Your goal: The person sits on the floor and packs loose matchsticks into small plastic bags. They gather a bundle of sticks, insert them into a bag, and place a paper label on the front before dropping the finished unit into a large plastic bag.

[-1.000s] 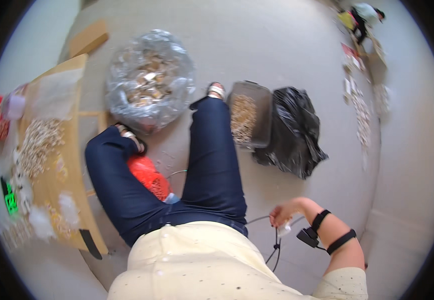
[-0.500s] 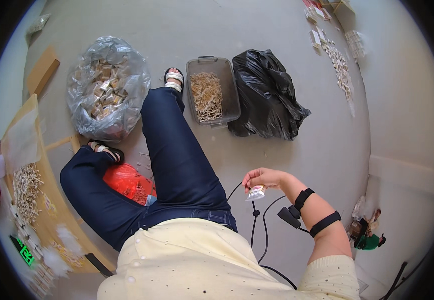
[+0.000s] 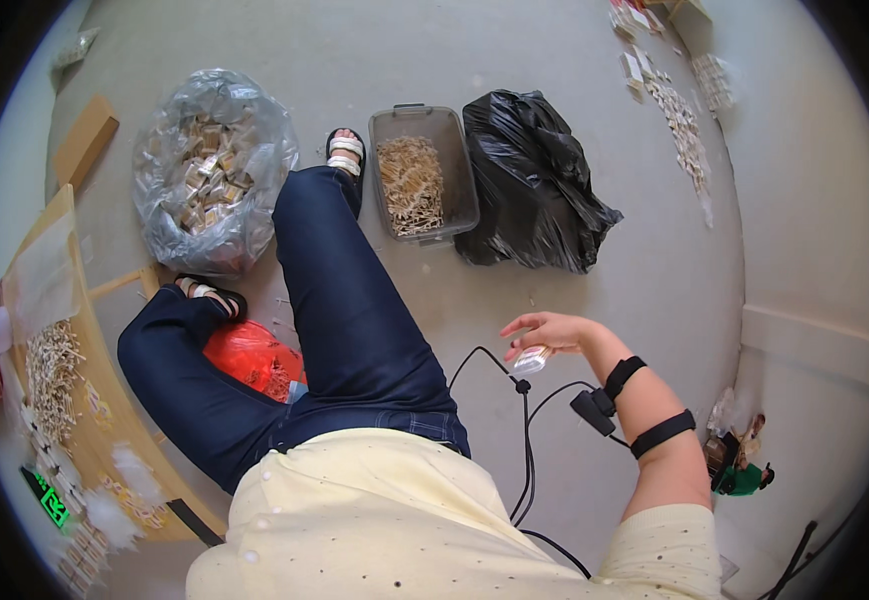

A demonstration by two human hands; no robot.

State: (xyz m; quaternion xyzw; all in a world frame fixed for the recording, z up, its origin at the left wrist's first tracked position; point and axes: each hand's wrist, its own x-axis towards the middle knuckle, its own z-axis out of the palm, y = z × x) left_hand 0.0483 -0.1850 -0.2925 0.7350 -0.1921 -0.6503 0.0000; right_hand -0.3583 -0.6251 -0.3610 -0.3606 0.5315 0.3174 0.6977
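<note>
My right hand [image 3: 546, 332] is held out over the floor to the right of my lap. In it is a small clear packet of what look like cotton swabs [image 3: 531, 361], with a printed label, on the thumb side. The index finger is stretched out, so the exact grip is partly hidden. My left hand is out of view. Beyond my knee stands a grey plastic bin [image 3: 465, 180] holding many loose cotton swabs [image 3: 410, 185]. At the far left, a large clear plastic bag [image 3: 159, 215] is filled with similar packets [image 3: 216, 180].
A black plastic bag [image 3: 534, 185] lies right of the bin. Red bag [image 3: 254, 357] lies between my legs. On the left, a wooden table [image 3: 114, 400] bears loose swabs. Black cables [image 3: 528, 440] run beside my hip. Packets [image 3: 679, 125] lie along the right wall; a person in green [image 3: 744, 480] is farther off.
My right hand has moved slightly right and away from me, with the packet turning and moving along. The index finger is now more stretched out. My head view has shifted a little.
</note>
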